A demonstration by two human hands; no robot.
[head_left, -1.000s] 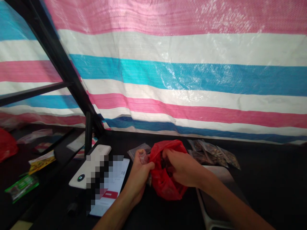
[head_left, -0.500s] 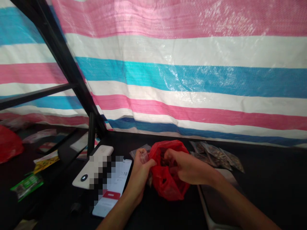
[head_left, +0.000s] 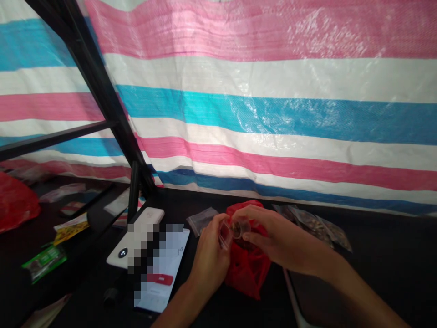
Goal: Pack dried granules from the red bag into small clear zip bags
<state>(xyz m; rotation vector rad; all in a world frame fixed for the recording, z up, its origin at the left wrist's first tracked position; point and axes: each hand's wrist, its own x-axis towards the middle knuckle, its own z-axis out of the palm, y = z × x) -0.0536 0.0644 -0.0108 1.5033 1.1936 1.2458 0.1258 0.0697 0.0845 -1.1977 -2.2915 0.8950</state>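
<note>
My left hand [head_left: 212, 255] is closed on a small clear plastic bag [head_left: 224, 234], whose mouth faces right. In my right hand [head_left: 273, 233] is a small clear cup [head_left: 243, 227], tilted toward that bag, with brown bits inside. Fingers hide part of the cup and bag. Beneath both hands a red plastic bag [head_left: 248, 275] sits on the black table, partly covered by my right hand. Flat clear bags [head_left: 200, 221] lie just beyond my left hand. Past my right wrist are several filled clear bags [head_left: 316, 225] with brownish contents.
A lit phone [head_left: 160, 282] and a white device [head_left: 145, 223] lie left of my left arm. Under my right forearm is a dark flat device [head_left: 317, 291] with a pale edge. A black frame [head_left: 102, 95] slants at left, before a striped sheet [head_left: 273, 114].
My right hand has come up out of the red bag with the small cup, up to the clear bag. My left hand has left the red bag's rim and shifted right.
</note>
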